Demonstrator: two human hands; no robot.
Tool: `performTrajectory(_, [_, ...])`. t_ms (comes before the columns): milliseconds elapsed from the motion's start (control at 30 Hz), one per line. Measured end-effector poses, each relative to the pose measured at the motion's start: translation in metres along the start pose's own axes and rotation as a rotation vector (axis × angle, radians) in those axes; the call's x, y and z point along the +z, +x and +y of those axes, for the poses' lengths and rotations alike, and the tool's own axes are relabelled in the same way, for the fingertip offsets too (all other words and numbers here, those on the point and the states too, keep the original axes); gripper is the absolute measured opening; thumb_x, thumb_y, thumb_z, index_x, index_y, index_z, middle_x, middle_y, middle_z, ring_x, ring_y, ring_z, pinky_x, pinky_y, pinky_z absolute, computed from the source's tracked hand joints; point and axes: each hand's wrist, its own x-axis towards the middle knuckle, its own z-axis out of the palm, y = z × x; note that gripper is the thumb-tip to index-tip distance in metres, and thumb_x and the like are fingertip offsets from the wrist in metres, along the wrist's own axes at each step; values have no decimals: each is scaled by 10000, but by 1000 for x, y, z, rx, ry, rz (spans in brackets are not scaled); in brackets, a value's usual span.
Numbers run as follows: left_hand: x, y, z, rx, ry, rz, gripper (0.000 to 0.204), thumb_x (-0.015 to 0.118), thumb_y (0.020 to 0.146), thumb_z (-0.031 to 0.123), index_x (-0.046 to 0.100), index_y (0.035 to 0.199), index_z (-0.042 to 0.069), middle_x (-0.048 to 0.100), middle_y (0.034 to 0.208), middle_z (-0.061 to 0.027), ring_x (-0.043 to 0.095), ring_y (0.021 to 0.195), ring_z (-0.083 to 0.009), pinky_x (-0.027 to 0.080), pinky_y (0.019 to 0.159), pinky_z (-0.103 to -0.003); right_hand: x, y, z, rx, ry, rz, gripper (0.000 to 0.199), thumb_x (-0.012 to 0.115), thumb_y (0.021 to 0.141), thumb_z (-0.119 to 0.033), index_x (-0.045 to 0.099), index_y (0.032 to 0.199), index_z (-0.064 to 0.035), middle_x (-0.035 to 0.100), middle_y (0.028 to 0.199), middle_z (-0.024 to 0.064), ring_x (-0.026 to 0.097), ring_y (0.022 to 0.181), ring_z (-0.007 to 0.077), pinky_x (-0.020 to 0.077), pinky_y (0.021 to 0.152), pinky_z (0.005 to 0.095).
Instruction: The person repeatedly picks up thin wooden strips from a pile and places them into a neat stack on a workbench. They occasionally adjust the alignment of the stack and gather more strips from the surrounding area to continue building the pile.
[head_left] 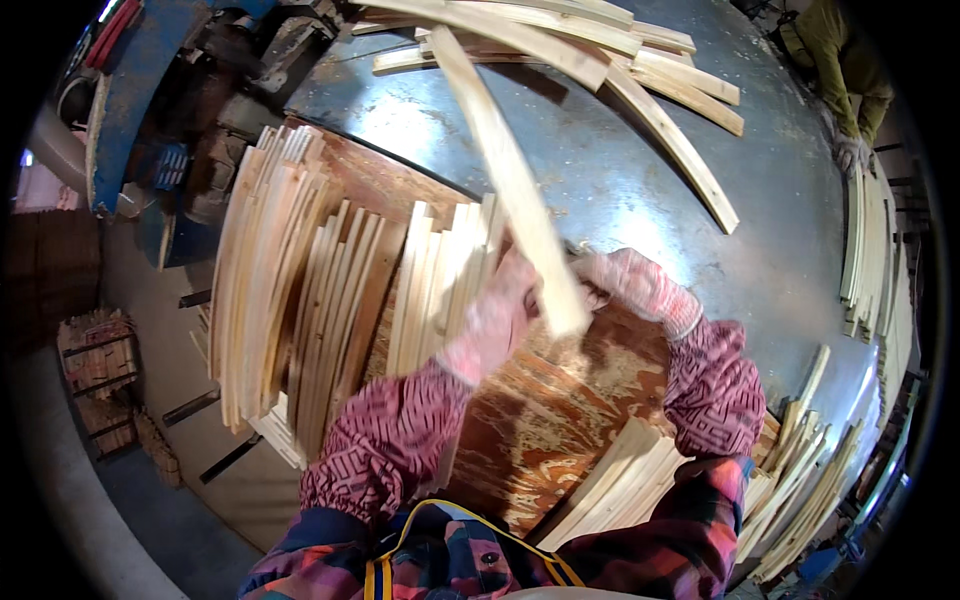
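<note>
A long pale wooden strip (505, 185) slants from the far side toward me, its near end between my hands, blurred by motion. My left hand (500, 305), in a pale stained glove, is closed on the strip's left edge near that end. My right hand (635, 285), gloved too, has its fingers bent together at the right edge of the same end; its fingertips are partly hidden. Below both hands is a worn brown plywood board (540, 410). Upright rows of wooden strips (425, 285) stand on it, just left of my left hand.
More strips (260, 290) are stacked at the left. Loose strips (660, 75) lie across the grey metal table (770, 240) at the far side. Further strips (620, 490) lie near my right forearm. Machinery (210, 150) stands far left. Another person's gloved hands (850, 152) rest by strips at far right.
</note>
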Motion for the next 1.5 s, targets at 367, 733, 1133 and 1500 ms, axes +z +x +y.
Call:
performTrajectory(367, [8, -40, -32, -178, -203, 193, 540, 668, 860, 53, 449, 1353, 89, 620, 1070, -127, 663, 831, -206, 611, 689, -340, -90, -9, 51, 743, -678, 736, 756, 656, 840, -509, 365, 1473, -215, 649, 1177, 162, 623, 1084, 332, 519, 899, 399])
performTrajectory(733, [-4, -130, -45, -117, -31, 280, 836, 661, 898, 65, 150, 1547, 198, 600, 1093, -129, 638, 971, -190, 579, 816, -281, 193, -157, -11, 245, 1731, 349, 741, 550, 854, -668, 464, 1264, -56, 633, 858, 168, 661, 690, 284, 582, 553, 462])
performTrajectory(1133, [-82, -204, -88, -96, 337, 41, 871, 649, 853, 77, 117, 1543, 73, 560, 1223, -171, 590, 1022, -205, 511, 848, -287, 361, -94, -3, 77, -281, 452, 466, 559, 926, -276, 506, 1345, -77, 533, 1301, 262, 611, 1067, 379, 500, 864, 426])
performTrajectory(1500, [-4, -201, -86, 298, 1563, -735, 729, 530, 870, 601, 402, 1457, 189, 500, 1388, -117, 449, 1296, -327, 354, 1078, -451, 175, -482, 21, 1190, -385, 1287, 638, 693, 845, -352, 468, 1368, -66, 660, 1082, 173, 640, 948, 323, 530, 790, 413])
